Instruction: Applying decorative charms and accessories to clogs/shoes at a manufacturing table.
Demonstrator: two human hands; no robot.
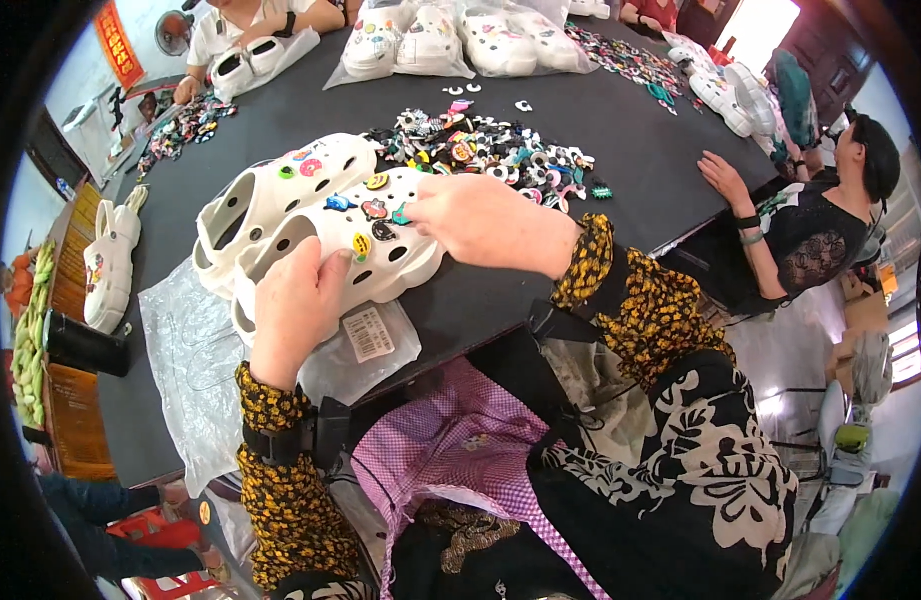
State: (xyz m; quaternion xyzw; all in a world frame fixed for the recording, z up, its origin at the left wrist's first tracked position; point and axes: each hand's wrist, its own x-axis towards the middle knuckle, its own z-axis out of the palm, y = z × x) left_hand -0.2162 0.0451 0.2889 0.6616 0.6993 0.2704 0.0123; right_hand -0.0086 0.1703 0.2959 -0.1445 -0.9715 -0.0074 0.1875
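A white foam clog with round holes lies in front of me, several colourful shoe charms set in its toe. My left hand is closed on its side near the heel opening, thumb on top next to a yellow charm. Over the toe, my right hand is closed, its fingertips at a small green shoe charm; they partly cover it. The mate, another white clog with charms, rests against the first on its far side. Under both spreads a clear plastic bag with a white label.
A heap of loose charms lies just beyond the clogs on the dark table. Bagged clogs stand at the back. At left are a single clog and a black cylinder. A co-worker sits at right; others work across the table.
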